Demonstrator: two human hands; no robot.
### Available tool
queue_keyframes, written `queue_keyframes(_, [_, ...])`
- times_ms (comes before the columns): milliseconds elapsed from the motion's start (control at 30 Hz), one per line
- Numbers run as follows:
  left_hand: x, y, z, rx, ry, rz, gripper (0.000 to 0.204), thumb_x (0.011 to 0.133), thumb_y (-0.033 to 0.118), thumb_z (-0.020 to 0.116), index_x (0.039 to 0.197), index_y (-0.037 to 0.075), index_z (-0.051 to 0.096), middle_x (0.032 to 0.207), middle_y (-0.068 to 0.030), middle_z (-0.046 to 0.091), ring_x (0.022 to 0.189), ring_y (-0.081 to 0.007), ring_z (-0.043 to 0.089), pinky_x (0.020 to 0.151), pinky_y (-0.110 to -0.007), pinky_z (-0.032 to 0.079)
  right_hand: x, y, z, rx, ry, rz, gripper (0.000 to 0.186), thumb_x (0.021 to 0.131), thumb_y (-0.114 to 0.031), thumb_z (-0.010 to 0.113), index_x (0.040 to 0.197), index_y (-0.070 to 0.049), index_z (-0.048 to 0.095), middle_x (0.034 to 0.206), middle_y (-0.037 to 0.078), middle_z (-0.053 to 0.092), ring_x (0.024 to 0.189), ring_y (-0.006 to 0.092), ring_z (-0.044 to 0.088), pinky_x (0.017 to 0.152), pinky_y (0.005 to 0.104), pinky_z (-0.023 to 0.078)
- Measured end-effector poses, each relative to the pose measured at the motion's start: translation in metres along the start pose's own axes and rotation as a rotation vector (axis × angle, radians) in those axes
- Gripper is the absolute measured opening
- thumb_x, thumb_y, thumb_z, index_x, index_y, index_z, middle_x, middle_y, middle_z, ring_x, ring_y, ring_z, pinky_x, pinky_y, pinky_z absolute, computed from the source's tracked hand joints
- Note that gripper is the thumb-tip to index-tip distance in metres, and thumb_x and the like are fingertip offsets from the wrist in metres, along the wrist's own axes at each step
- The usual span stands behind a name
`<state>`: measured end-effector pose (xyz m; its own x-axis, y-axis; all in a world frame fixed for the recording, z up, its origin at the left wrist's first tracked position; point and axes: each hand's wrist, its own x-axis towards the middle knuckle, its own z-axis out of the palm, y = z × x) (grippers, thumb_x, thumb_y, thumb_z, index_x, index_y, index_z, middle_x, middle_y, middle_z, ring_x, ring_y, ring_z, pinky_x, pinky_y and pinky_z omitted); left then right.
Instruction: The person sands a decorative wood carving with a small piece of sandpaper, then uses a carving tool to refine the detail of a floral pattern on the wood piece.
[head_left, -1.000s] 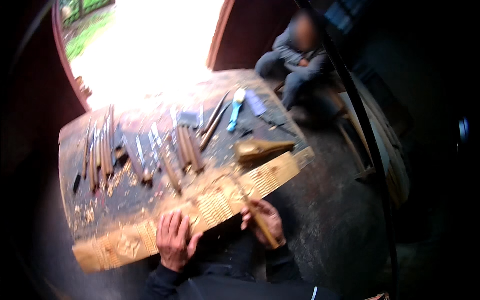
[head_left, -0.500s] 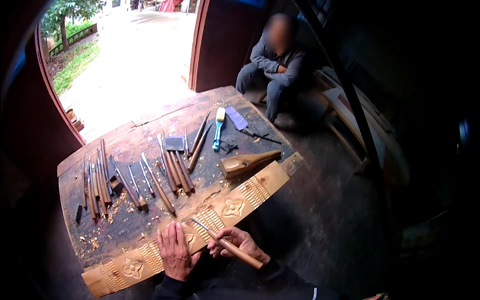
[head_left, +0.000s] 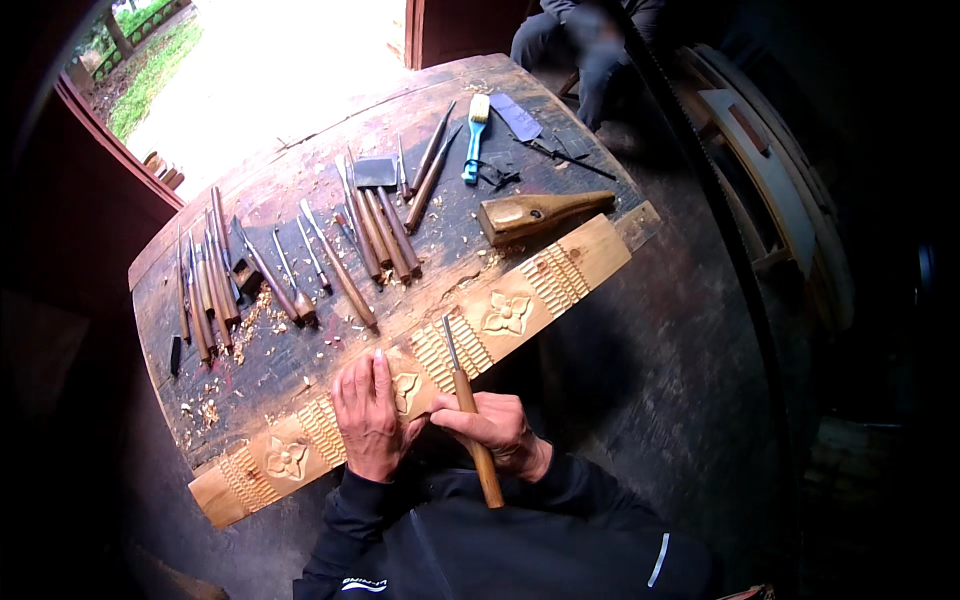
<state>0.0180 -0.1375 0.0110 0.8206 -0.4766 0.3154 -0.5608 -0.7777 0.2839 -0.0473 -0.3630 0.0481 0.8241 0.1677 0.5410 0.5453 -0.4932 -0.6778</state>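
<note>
Dark, worn wood makes up the counter (head_left: 155, 290), which sits higher in the view than half a second ago; the head has probably tipped toward the work. With that shift the seated person (head_left: 545, 45) beyond is cropped by the top edge, only the legs and part of the jacket showing.

Next in size, the pale carved board (head_left: 500, 345) lies aslant along the counter's near side, its bands and flowers facing up. A tapered wooden mallet (head_left: 530, 215) rests just beyond its right part, away from both hands.

Spread flat, the left hand (head_left: 368, 420) stays on the board's middle stretch, seemingly steadying it. The right hand (head_left: 500, 430) is wrapped around the handle of a chisel (head_left: 463, 388) at the near edge. Half a second ago this tool slanted well to the left; now it stands nearly straight away from the body, its tip at the far side of a ridged band (head_left: 430, 355). I read that as a fresh aim and a surer hold; whether the edge touches wood I cannot tell.

Smaller, a half-covered flower (head_left: 405, 390) shows between the hands, and shavings (head_left: 210, 410) dot the counter.
</note>
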Motion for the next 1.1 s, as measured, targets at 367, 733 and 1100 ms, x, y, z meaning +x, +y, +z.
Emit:
queue_keyframes(367, [-0.020, -0.050, -0.038, -0.100, -0.092, -0.006, 0.115, 0.080, 0.057, 0.093, 0.166, -0.011, 0.054, 0.157, -0.0303, 0.060, 0.147, -0.0511, 0.058, 0.128, -0.066, 0.041, 0.040, 0.012, 0.010, -0.321, -0.072, -0.036, 0.063, 0.082, -0.041, 0.102, 0.128, -0.006, 0.076, 0.124, 0.025, 0.082, 0.112, 0.0478, 0.082, 0.094, 0.0529, 0.068])
queue_keyframes(733, [-0.065, -0.137, -0.108, -0.113, 0.141, -0.089, 0.087, 0.094, 0.065, 0.089, 0.151, 0.001, 0.073, 0.148, -0.0231, 0.076, 0.133, -0.0452, 0.076, 0.119, -0.060, 0.058, 0.054, 0.002, 0.042, -0.326, -0.379, -0.005, 0.095, 0.065, -0.040, 0.107, 0.147, -0.012, 0.069, 0.149, 0.023, 0.075, 0.142, 0.0509, 0.069, 0.128, 0.0680, 0.047])
queue_keyframes(1100, [-0.012, -0.402, -0.104, 0.294, 0.259, -0.426, 0.062, 0.098, 0.017, 0.087, 0.155, 0.004, 0.068, 0.155, -0.0204, 0.071, 0.142, -0.0422, 0.067, 0.118, -0.050, 0.057, 0.057, 0.001, 0.038, -0.381, -0.470, 0.041, 0.100, 0.062, -0.030, 0.108, 0.153, -0.015, 0.068, 0.157, 0.022, 0.071, 0.152, 0.0507, 0.062, 0.134, 0.0714, 0.039])
